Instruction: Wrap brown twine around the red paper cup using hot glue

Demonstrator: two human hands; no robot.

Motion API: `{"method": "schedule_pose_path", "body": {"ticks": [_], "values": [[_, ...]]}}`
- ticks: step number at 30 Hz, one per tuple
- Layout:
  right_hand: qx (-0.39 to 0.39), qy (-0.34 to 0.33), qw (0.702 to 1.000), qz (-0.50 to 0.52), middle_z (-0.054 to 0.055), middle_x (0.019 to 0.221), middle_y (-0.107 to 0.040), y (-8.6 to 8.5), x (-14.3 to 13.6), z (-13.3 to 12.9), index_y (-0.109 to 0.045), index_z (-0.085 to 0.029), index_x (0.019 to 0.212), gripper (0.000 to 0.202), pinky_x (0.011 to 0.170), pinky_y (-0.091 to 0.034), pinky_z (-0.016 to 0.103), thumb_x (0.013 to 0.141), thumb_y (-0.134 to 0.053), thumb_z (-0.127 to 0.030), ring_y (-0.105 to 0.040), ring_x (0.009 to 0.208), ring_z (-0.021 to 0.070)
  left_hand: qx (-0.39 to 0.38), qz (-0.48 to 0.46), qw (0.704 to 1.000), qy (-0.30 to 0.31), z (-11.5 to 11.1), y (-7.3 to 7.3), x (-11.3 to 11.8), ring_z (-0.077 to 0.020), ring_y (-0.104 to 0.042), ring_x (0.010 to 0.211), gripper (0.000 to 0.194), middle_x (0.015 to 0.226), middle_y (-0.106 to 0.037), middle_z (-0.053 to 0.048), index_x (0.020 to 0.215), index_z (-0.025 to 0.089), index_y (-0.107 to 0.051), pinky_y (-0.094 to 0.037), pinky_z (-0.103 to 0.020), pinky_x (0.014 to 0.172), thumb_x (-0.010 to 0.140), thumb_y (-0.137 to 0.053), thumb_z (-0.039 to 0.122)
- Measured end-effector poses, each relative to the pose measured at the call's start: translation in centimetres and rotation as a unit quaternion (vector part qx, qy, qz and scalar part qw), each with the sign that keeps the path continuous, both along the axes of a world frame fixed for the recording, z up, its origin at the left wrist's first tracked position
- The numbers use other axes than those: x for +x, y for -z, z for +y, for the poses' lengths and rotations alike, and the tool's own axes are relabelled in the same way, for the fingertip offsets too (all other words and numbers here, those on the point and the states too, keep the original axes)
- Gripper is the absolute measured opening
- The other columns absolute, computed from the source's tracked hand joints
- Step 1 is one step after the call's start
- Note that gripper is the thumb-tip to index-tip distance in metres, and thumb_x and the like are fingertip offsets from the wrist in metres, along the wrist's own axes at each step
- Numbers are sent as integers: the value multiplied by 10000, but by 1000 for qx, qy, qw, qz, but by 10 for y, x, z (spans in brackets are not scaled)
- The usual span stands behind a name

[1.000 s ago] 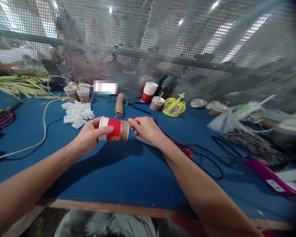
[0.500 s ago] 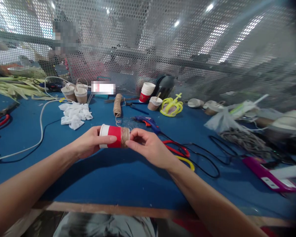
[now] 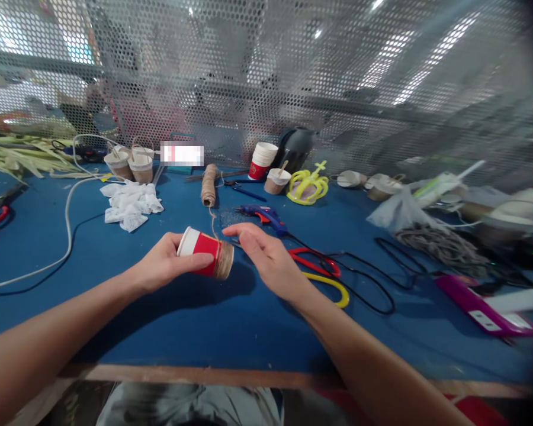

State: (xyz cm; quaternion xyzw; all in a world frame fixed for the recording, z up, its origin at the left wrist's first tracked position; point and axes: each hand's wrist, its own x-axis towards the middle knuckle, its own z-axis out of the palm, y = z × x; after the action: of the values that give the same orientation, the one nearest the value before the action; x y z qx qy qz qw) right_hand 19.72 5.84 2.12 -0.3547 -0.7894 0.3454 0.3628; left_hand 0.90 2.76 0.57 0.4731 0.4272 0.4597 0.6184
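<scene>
My left hand (image 3: 162,263) grips a red and white paper cup (image 3: 207,244), tilted on its side above the table. Twine wrapping (image 3: 224,260) circles the end of the cup that points right. A loose strand runs from it to a twine spool (image 3: 208,188) lying beyond my hands. Just right of the wrapped end is my right hand (image 3: 270,260), its fingers stretched out near the strand and off the cup. A blue glue gun (image 3: 266,216) lies behind it, and scissors with red and yellow handles (image 3: 326,284) are partly under that hand.
White cloth (image 3: 131,204) lies at left beside a white cable. Along the back stand twine-wrapped cups (image 3: 141,167), stacked paper cups (image 3: 263,160), a dark kettle (image 3: 296,151) and a yellow crown-shaped piece (image 3: 308,188). Grey cord (image 3: 439,248) and a purple power strip (image 3: 484,310) sit at right.
My right hand has come off the wrapped end, its fingers now extended. The cup has tilted, its wrapped end lower, and the strand toward the spool shows more clearly.
</scene>
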Motion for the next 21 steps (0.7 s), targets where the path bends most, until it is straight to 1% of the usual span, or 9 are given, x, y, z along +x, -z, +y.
{"method": "schedule_pose_path", "body": {"ticks": [3,7,11,14,16,18,19,20,21], "values": [[-18,-54,998,-9,93,1099,-599,1,-2,-2,-590,-154,1019,407,963,-358,334,923,-284,-404,-525,1065,162,11,27,999,21,-1,2,1,-59,-443,491,165,535,-582,27,621,113,-666,-356,-177,504,598,-724,265],[-11,-84,996,-13,104,1162,-572,1,-6,-7,-586,-149,1087,501,1003,-335,357,921,-235,-465,-500,1115,160,27,65,997,30,-2,3,3,-50,-348,457,231,471,-475,51,535,121,-601,-290,-184,462,629,-682,316],[16,-94,995,-19,107,1181,-554,4,-10,-11,-582,-155,1111,484,1006,-341,362,924,-245,-448,-491,1126,157,32,96,994,29,-2,5,6,-47,-263,434,330,430,-382,64,468,132,-525,-223,-194,427,645,-644,383],[35,-97,995,-19,114,1178,-553,7,-12,-14,-577,-144,1112,451,1001,-349,355,929,-264,-412,-492,1125,153,12,110,994,18,-1,6,7,-43,-231,427,375,425,-357,68,467,134,-500,-179,-196,415,639,-634,439],[39,-96,994,-20,103,1166,-563,7,-12,-14,-583,-157,1090,416,993,-360,350,935,-265,-376,-501,1115,146,1,113,994,10,-1,8,7,-41,-224,422,398,421,-349,71,457,136,-480,-165,-196,413,624,-645,458],[42,-79,996,-22,90,1125,-590,4,-10,-8,-597,-166,1042,378,959,-396,338,931,-284,-346,-530,1076,144,-6,109,994,-1,0,9,7,-42,-242,418,393,422,-370,66,466,132,-501,-176,-195,416,619,-651,460],[48,-52,997,-29,85,1094,-606,2,-8,-2,-603,-167,1015,350,928,-420,331,922,-312,-338,-550,1044,147,-8,105,994,-7,1,9,6,-45,-266,420,375,429,-398,59,487,127,-531,-193,-195,421,620,-652,455],[53,-7,997,-47,79,1055,-623,-1,-4,6,-605,-168,991,316,889,-446,323,907,-350,-334,-572,1001,152,-11,100,995,-15,1,9,6,-50,-294,426,358,439,-430,50,510,122,-562,-213,-195,429,624,-652,449],[58,53,994,-71,78,1016,-637,-4,1,17,-605,-166,975,279,848,-465,323,885,-397,-330,-589,958,162,-12,95,995,-23,2,9,5,-55,-322,434,343,453,-460,41,532,119,-587,-233,-196,438,627,-652,441]]}}
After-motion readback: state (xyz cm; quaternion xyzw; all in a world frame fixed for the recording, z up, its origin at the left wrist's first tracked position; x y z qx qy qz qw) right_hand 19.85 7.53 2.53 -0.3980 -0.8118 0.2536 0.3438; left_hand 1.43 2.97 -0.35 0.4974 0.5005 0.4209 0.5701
